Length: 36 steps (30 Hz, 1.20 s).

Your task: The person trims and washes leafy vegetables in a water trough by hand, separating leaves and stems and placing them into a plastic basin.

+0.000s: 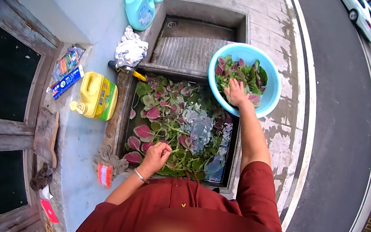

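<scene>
Head view, left to right: our left hand [157, 157] is over the sink [116, 138], fingertips drawn together; we cannot tell whether they pinch a stem. Leafy stems [144, 132] lie in the water [199, 128] there, likely light, limp, slippery and easily bruised, so we would take them by the stalks. Our right hand [236, 94] spreads its fingers on more leaves [259, 78] in the blue bowl [273, 99]. Left to right again, we see print on the blue box [66, 82], yellow jug [91, 99] and teal bottle [140, 8], too small for us to read.
</scene>
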Motion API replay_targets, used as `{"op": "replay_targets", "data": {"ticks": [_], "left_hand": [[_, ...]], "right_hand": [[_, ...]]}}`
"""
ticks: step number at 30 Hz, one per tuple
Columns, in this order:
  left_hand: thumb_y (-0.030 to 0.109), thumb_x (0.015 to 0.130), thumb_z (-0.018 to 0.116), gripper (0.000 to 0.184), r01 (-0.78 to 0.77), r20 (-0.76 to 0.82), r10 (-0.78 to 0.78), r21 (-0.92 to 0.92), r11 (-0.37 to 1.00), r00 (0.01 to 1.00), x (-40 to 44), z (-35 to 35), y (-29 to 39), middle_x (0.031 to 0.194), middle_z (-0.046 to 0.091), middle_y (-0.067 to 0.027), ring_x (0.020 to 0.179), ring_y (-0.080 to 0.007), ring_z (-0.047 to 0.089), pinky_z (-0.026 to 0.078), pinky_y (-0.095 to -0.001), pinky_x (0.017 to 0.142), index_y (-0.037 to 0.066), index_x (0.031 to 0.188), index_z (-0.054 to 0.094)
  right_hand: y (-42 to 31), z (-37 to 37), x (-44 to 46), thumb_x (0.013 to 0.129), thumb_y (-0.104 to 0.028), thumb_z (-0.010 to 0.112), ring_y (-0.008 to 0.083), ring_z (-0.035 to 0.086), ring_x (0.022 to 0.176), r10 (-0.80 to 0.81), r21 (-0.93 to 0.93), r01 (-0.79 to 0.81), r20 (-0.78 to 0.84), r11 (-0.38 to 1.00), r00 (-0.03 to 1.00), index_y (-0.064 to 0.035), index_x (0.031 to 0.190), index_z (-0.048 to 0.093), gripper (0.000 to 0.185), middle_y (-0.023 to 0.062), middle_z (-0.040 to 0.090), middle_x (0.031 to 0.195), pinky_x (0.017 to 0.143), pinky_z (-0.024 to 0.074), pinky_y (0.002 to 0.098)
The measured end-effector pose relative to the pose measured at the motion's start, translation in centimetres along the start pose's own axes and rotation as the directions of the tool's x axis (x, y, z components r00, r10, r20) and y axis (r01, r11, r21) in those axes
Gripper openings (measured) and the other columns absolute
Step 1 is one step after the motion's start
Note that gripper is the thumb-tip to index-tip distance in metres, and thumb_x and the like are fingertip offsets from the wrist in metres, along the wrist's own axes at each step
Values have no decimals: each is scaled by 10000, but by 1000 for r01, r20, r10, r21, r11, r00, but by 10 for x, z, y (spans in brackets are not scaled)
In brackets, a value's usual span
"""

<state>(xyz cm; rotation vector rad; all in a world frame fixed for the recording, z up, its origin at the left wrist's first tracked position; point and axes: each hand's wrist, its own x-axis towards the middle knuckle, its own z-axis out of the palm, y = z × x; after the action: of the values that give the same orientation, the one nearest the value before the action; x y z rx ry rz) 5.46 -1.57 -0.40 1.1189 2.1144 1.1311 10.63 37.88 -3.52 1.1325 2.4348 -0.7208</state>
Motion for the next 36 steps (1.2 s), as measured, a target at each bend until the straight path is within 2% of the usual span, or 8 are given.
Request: {"op": "replay_targets", "data": {"ticks": [8,12,17,22,25,31,34,36], "left_hand": [[44,754,603,77,24,44,-23,-26,999,999,1,2,-3,739,568,-108,651,-232,583,468,-325,588,25,820,566],[55,757,605,75,-11,61,12,-25,1000,998,0,0,-4,735,567,-115,657,-244,581,469,-331,597,21,813,567],[65,762,595,70,-27,87,29,-34,999,996,-4,2,-8,745,569,-115,679,-262,580,467,-345,616,30,819,571],[58,767,583,76,-110,78,112,-28,994,991,-10,13,-25,753,551,-106,660,-231,570,458,-321,601,34,839,579],[58,773,574,76,-90,92,89,14,996,992,-15,12,-24,751,550,-115,680,-249,563,449,-335,610,29,842,565],[74,779,583,71,-66,76,65,18,998,995,-24,6,-18,792,569,-110,755,-278,580,461,-375,674,36,830,552],[85,778,583,74,-76,79,72,46,996,994,-27,10,-25,805,574,-106,770,-286,581,461,-384,693,44,834,559],[87,778,583,72,-56,94,53,34,998,994,-30,14,-27,801,575,-103,774,-288,580,459,-385,700,48,834,560]], "right_hand": [[-1,-11,0,733,-632,532,299,14,1376,-35,-46,36,24,998,999,-183,1434,133,923,13,48,1503,1022,119,656],[8,-42,-4,709,-616,572,336,312,1289,-285,244,316,-152,917,946,-29,1304,423,849,259,366,1341,1063,263,360],[3,-70,-17,843,-377,536,340,422,1206,-321,115,366,-293,923,901,-138,1253,507,474,214,466,1272,1019,330,349],[-9,-78,-28,859,-208,505,324,633,693,-157,107,358,-758,927,633,-55,846,638,203,126,642,707,642,504,385],[-22,-83,-41,933,-232,438,131,580,459,81,681,417,-571,602,817,-28,911,611,268,52,601,596,412,439,258],[6,-91,-17,903,-309,507,158,578,919,-108,589,574,-639,569,762,-47,1158,563,370,128,605,1007,805,455,266],[-13,-102,-34,866,-462,500,294,373,1246,-236,26,286,-493,958,837,-100,1312,433,579,196,400,1332,1031,283,350],[-8,-95,-28,841,-541,491,292,279,1317,-236,-315,78,-503,946,831,-124,1319,428,637,176,304,1410,1062,243,393]]}}
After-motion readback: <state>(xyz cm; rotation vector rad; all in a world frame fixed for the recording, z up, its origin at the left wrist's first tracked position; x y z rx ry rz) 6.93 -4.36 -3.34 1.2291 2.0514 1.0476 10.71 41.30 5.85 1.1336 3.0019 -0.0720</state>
